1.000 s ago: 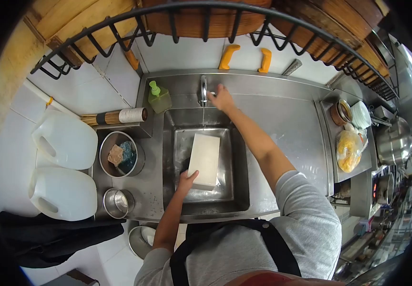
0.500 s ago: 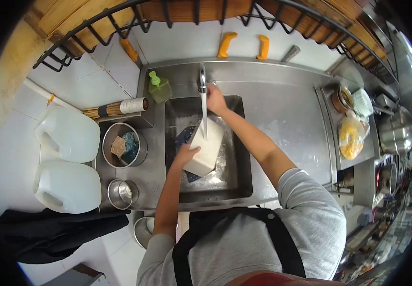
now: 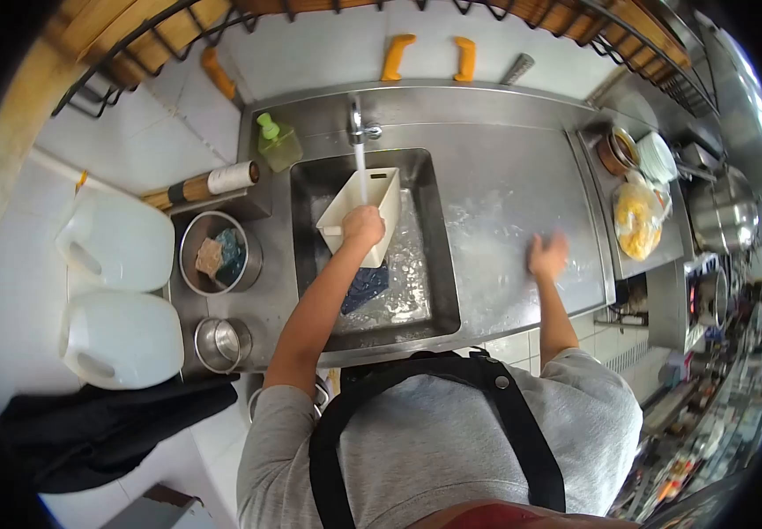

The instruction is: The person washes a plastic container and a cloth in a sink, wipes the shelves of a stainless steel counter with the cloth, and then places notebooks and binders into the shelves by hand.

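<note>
My left hand (image 3: 363,227) is closed on the wall of a white rectangular plastic bin (image 3: 348,202), held tilted in the sink. Its open top faces up, and a slot shows near its far rim. Water from the tap (image 3: 357,132) runs down into the bin beside my hand. Below the bin, a dark blue cloth (image 3: 365,289) lies on the wet floor of the steel sink (image 3: 448,300). Out to the right, my right hand (image 3: 549,256) is over the steel counter, fingers apart and slightly blurred, holding nothing. Whether it touches the counter I cannot tell.
Left of the sink stand a soap bottle (image 3: 279,145), a steel pot (image 3: 194,273) with sponges, a small steel cup (image 3: 220,344) and two white jugs (image 3: 125,242). Bowls and a bag of yellow food (image 3: 639,220) sit at right. A wire rack (image 3: 160,35) hangs overhead.
My right hand has left the tap and moved right, over the counter. The bin has turned from showing its closed side to its open top, still in my left hand. Water keeps running.
</note>
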`<state>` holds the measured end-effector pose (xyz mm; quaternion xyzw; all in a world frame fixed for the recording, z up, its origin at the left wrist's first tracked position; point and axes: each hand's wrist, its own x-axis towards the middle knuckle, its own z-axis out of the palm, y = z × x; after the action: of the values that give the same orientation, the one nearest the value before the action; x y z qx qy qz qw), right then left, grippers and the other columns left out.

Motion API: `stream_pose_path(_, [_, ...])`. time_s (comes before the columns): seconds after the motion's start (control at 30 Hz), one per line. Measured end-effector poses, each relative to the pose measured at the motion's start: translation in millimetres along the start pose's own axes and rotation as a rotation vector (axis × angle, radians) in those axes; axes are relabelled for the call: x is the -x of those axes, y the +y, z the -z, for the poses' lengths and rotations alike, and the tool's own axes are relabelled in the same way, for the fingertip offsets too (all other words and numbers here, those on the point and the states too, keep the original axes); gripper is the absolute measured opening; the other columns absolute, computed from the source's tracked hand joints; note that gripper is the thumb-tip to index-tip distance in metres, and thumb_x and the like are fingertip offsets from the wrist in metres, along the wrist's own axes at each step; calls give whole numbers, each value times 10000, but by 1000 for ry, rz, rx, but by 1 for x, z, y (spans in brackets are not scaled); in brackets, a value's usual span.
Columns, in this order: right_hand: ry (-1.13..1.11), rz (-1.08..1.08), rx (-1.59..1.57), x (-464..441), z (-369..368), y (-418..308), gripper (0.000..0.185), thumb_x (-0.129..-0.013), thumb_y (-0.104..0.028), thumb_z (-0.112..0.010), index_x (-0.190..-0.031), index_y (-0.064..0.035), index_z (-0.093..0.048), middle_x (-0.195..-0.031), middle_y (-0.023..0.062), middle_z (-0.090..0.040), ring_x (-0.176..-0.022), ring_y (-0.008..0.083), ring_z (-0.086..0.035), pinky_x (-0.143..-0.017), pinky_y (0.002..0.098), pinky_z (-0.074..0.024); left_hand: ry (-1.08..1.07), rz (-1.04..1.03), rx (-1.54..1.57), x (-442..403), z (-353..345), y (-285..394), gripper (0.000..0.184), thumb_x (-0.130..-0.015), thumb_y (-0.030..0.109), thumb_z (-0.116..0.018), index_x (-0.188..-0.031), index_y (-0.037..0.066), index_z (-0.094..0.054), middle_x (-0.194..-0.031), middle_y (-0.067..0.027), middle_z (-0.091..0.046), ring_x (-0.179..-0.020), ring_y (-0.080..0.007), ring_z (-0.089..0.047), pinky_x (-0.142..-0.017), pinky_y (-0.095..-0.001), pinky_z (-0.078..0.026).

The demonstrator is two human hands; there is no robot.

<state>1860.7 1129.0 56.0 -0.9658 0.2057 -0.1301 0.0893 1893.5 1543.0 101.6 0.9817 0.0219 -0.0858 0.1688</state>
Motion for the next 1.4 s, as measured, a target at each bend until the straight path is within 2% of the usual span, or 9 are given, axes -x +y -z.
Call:
stream_pose_path(0.13, [-76, -387, 222, 2, -39, 15, 754, -846, -518, -358, -1361, -9, -145, -1421, 177, -140, -1326, 295, -91, -1045, 482, -99, -25, 7, -28, 18, -9, -3, 179, -754, 181, -563, -753, 24, -649, -776, -174, -627, -744, -310, -621, -666, -395, -489])
stream_pose_path(0.3, [-229, 835, -377, 9, -78, -208, 463, -860, -338, -458, -1221, -47, -455, -1272, 167, -423, -1204, 303, -367, -1005, 429, -259, -28, 12, -80, 22, -38, -9, 139, -704, 116, -551, -760, 41, -654, -772, -159, -633, -757, -297, -627, -635, -386, -497])
stream_pose_path(0.43, [-1546, -113, -1278, 44, -61, -363, 161, -828, -96, -504, -944, -5, -569, -926, 134, -604, -824, 241, -604, -742, 338, -496, -15, 36, -140, 22, -37, -13, 161, -742, 123, -517, -761, 89, -673, -776, -105, -653, -768, -230, -639, -624, -350, -508])
stream_pose_path(0.53, [-1763, 24, -1094, 45, -43, -391, 150, -833, -125, -507, -895, -4, -568, -897, 130, -609, -819, 236, -606, -737, 306, -492, 118, 29, -195, 11, -25, -23, 152, -737, 149, -528, -746, 97, -670, -748, -88, -650, -710, -232, -629, -738, -373, -470])
stream_pose_path(0.77, [-477, -45, -38, 32, -94, -309, 527, -779, -318, -510, -1181, 13, -426, -1043, 221, -545, -945, 386, -556, -740, 408, -504, 472, -135, -8, 68, 8, -15, 161, -738, 221, -594, -656, 84, -604, -611, -118, -586, -617, -259, -579, -716, -391, -339])
stream_pose_path(0.83, [-1586, -596, -1005, 35, -26, -302, 555, -771, -227, -484, -1232, 39, -325, -1058, 261, -522, -912, 427, -557, -736, 443, -502, 516, -178, 47, 97, -8, -9, 183, -761, 237, -581, -661, 84, -574, -595, -133, -572, -606, -263, -573, -677, -380, -349])
stream_pose_path(1.03, [-928, 124, -370, 51, 1, -302, 540, -766, -102, -456, -1226, 103, -263, -994, 288, -550, -825, 355, -613, -611, 375, -539, -111, -106, 712, 102, -65, -25, 155, -843, 189, -494, -865, 45, -545, -754, -181, -597, -813, -322, -585, -818, -398, -390])
stream_pose_path(1.13, [-774, 270, -290, 58, 32, -306, 481, -769, -131, -493, -1147, 113, -323, -979, 290, -557, -788, 347, -622, -508, 381, -544, 123, -531, 283, 58, -94, -46, 295, -825, 147, -470, -1078, 4, -525, -1239, -217, -397, -1179, -355, -355, -967, -391, -314])
stream_pose_path(1.4, [-1107, 207, -265, 45, -3, -286, 387, -734, -265, -624, -878, 86, -544, -841, 248, -611, -751, 321, -632, -544, 320, -558, 430, -599, -1060, -35, -92, -53, 266, -773, 178, -508, -999, 46, -553, -899, -110, -564, -914, -253, -522, -794, -333, -440])
